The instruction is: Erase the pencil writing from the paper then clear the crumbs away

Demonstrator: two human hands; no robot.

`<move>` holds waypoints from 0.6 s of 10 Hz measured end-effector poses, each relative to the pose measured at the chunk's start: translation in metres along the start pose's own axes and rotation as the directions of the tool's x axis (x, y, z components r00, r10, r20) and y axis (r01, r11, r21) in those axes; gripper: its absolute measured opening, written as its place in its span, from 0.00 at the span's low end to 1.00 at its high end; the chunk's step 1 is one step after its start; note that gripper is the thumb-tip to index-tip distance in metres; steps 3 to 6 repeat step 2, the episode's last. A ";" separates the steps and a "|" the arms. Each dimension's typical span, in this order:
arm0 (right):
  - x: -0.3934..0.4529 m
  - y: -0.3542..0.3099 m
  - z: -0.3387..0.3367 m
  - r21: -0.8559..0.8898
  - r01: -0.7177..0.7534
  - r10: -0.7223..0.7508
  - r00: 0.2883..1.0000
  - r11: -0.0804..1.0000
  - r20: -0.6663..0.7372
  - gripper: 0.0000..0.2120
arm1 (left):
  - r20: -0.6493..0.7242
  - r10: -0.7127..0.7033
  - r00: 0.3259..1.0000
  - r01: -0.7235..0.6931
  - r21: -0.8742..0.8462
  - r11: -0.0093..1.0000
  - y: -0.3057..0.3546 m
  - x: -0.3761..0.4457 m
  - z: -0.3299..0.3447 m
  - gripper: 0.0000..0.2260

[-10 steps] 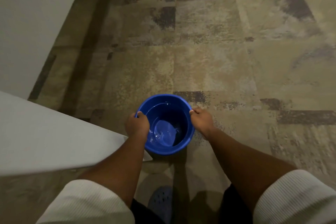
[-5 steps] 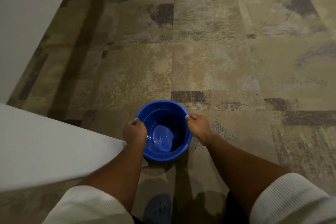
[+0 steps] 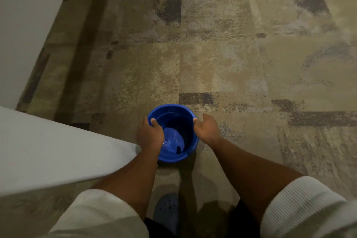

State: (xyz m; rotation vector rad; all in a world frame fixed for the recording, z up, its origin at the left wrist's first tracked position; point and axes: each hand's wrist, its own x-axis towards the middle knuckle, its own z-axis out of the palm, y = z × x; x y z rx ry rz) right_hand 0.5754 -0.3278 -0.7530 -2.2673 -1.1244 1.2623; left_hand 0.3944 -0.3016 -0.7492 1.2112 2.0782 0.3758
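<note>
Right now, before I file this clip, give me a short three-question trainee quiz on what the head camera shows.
1. True or false: both hands grip the blue bucket by its rim.
2. What lies on the bucket's bottom: A) paper, B) a little water, C) an eraser?
3. Fill in: the white surface is on the person's ____ side.

Key: 1 true, left hand and right hand each hold the rim. 2 B. 3 left.

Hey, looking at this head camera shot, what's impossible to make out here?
- Paper, pencil writing, crumbs: none in the head view.
- Blue bucket: its outside is partly behind the left hand and right hand.
- White surface: cut off by the left edge.
- Shoe: dim, shadowed.
</note>
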 end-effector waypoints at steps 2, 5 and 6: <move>-0.066 -0.040 -0.070 -0.337 0.229 -0.252 0.968 0.913 -0.024 0.31 | 0.101 0.198 0.975 -0.208 0.105 0.973 0.073 -0.055 -0.048 0.23; -0.066 -0.040 -0.070 -0.337 0.229 -0.252 0.968 0.913 -0.024 0.31 | 0.101 0.198 0.975 -0.208 0.105 0.973 0.073 -0.055 -0.048 0.23; -0.066 -0.040 -0.070 -0.337 0.229 -0.252 0.968 0.913 -0.024 0.31 | 0.101 0.198 0.975 -0.208 0.105 0.973 0.073 -0.055 -0.048 0.23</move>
